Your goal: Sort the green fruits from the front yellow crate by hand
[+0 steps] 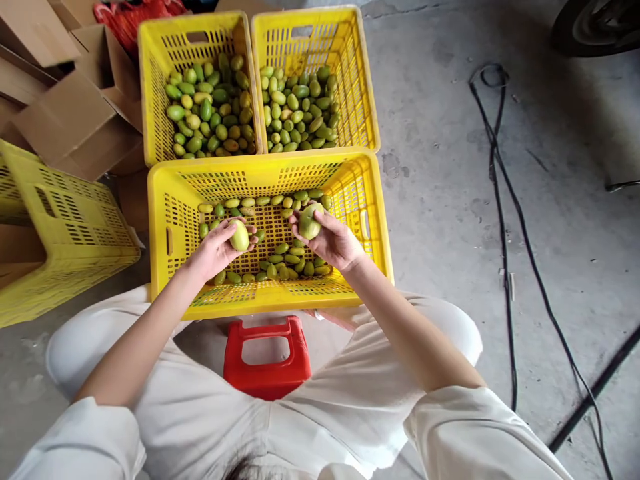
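Observation:
I sit over a yellow plastic crate that has green oval fruits scattered on its floor. My left hand is closed around a yellow-green fruit above the crate's left half. My right hand grips another green fruit above the right half. Loose fruits lie below and between both hands.
Two more yellow crates stand behind, the left crate and the right crate, both holding many green fruits. An overturned yellow crate and cardboard boxes are at the left. A red stool sits between my knees. Black cables cross the concrete floor at right.

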Action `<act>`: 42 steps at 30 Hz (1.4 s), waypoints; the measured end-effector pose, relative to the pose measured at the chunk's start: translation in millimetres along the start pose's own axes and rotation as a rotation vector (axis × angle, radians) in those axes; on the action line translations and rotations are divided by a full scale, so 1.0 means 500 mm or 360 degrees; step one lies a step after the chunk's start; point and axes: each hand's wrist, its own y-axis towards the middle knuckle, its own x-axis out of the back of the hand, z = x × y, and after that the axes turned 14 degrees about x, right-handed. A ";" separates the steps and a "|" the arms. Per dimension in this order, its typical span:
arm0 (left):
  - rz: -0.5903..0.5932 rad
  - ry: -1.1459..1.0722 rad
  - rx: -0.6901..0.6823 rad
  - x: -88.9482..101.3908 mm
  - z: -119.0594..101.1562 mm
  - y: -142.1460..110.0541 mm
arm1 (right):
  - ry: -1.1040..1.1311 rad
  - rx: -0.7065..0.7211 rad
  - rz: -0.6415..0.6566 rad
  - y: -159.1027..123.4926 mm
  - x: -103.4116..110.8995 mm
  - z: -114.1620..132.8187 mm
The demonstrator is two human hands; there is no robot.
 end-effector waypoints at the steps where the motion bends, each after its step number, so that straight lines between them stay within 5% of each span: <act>1: 0.0020 0.0030 0.0000 -0.001 0.001 -0.002 | -0.0009 -0.0014 0.0029 -0.003 -0.001 -0.001; 9: 0.0057 0.0313 0.0036 -0.007 0.005 -0.006 | -0.0245 -0.0309 0.0238 -0.005 0.007 -0.017; 16: 0.0082 0.0080 0.0197 0.000 -0.005 0.002 | -0.0072 -0.0256 0.0019 0.006 0.009 -0.010; 27: 0.0049 0.0405 -0.0137 -0.014 0.009 -0.006 | -0.0023 -0.0323 -0.0014 -0.003 0.001 0.000; 34: -0.0155 0.0559 -0.0281 -0.019 0.013 -0.003 | -0.0156 -0.0479 0.0080 -0.003 0.005 -0.009; 42: -0.0161 0.0749 -0.0485 -0.010 0.017 -0.001 | 0.0085 -0.0323 -0.0232 0.002 -0.008 0.006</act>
